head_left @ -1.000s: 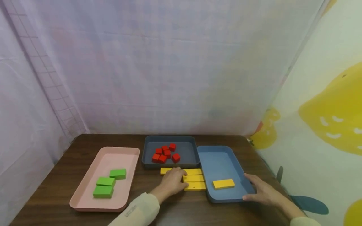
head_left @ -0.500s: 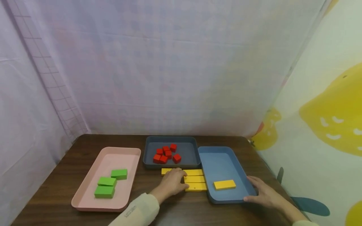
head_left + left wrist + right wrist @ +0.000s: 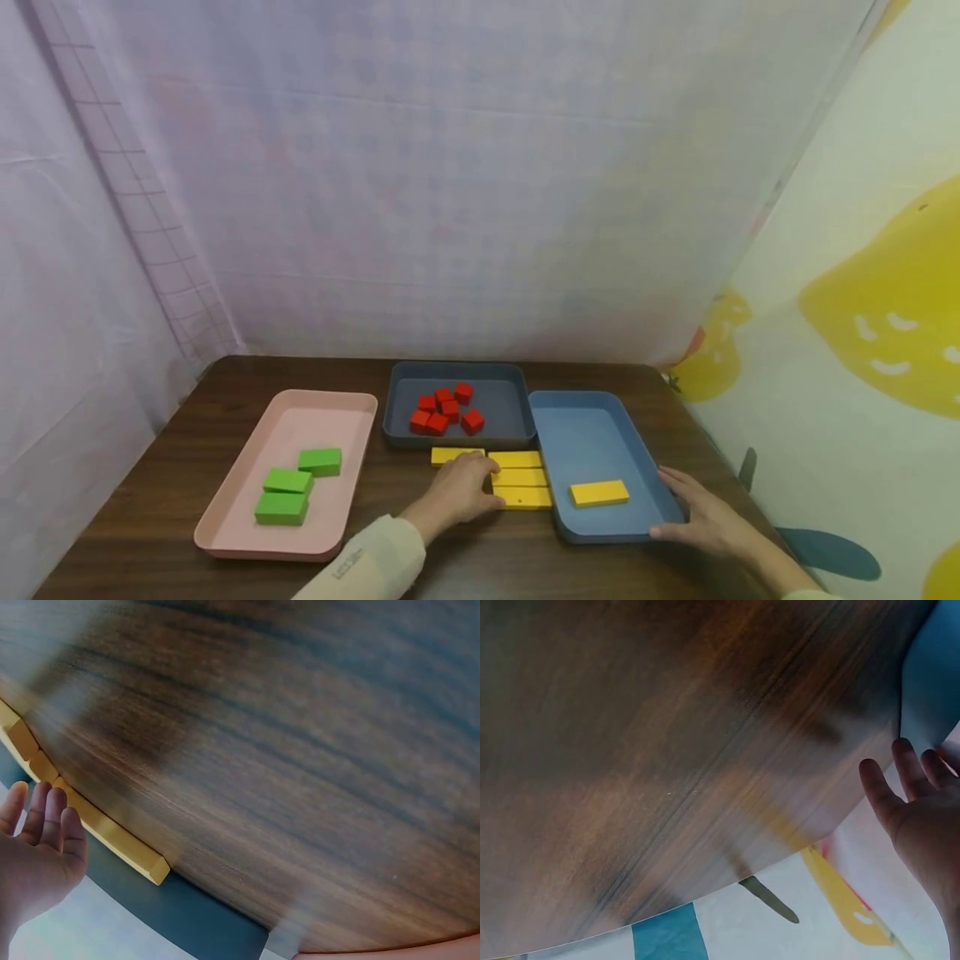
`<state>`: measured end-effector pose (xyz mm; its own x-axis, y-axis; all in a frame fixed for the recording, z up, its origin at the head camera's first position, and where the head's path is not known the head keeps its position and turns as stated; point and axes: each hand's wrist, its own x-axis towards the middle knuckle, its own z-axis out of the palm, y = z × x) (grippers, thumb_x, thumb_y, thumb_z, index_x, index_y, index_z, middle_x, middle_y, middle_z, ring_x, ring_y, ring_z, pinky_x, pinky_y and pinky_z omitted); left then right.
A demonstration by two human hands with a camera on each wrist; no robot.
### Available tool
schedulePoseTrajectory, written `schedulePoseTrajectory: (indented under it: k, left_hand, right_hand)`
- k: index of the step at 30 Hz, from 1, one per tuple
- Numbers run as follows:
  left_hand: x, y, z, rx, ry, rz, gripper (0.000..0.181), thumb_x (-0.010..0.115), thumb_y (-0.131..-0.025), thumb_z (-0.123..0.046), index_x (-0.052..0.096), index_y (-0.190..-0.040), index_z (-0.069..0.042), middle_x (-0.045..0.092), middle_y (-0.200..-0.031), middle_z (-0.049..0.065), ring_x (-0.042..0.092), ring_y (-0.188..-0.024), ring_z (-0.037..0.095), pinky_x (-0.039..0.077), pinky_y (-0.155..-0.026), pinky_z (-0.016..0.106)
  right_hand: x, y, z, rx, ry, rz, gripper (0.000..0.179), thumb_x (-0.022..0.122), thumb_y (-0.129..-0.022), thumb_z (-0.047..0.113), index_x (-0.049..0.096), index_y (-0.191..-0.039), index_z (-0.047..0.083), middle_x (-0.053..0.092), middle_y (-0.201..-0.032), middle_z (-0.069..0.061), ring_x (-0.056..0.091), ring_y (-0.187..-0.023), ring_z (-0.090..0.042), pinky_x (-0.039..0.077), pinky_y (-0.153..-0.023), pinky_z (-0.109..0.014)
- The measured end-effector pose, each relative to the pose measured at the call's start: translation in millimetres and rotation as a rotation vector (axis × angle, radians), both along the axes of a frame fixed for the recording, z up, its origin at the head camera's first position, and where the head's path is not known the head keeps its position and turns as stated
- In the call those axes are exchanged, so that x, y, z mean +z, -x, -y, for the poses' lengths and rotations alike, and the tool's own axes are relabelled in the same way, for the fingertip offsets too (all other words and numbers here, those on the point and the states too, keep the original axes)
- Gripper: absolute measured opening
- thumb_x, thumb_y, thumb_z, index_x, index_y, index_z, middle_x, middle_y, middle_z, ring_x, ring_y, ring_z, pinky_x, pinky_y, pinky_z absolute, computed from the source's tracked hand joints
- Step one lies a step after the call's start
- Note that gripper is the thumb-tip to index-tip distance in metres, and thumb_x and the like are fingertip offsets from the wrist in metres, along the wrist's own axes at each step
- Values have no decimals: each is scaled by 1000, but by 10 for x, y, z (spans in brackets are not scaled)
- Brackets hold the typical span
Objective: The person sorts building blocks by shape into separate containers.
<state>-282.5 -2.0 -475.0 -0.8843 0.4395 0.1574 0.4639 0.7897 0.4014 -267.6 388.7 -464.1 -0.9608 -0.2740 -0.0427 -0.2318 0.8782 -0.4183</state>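
Several yellow blocks lie on the table in the head view. Three of them are stacked row by row against the left side of the blue tray. Another yellow block lies at the left end of the back row. My left hand rests at the left ends of these rows, its fingers loosely bent and spread. A further yellow block lies inside the blue tray. My right hand touches that tray's right side near the front corner, fingers extended in the right wrist view.
A dark grey tray at the back holds several red cubes. To the left, a pink tray holds three green blocks. Curtains surround the brown wooden table at the back and sides.
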Motion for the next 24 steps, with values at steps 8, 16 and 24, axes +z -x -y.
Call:
schedulePoseTrajectory:
  k: [8, 16, 24]
  left_hand:
    - [-4, 14, -10, -24, 15, 0, 47, 73, -70, -45, 65, -106, -16, 62, -100, -4, 55, -95, 18, 44, -80, 40]
    - [-32, 3, -21, -59, -2, 36, 38, 76, -68, -40, 68, -95, -14, 59, -86, -6, 55, -83, 12, 45, -71, 32]
    - [-63, -7, -40, -58, 0, 39, 33, 77, -67, -39, 68, -90, -16, 58, -84, -8, 54, -81, 10, 45, -68, 28]
  right_hand:
    - [-13, 20, 16, -64, 1, 87, 95, 70, -69, 53, 32, -138, -1, 26, -138, -27, 31, -120, -48, 32, -87, -61]
    - [-28, -3, 7, -62, -3, 81, 93, 70, -70, 51, 33, -138, 0, 28, -136, -29, 33, -118, -49, 33, -87, -61]
    - [-40, 0, -5, -72, 24, 99, 94, 70, -70, 51, 31, -139, 1, 27, -136, -29, 32, -119, -49, 32, -87, -61]
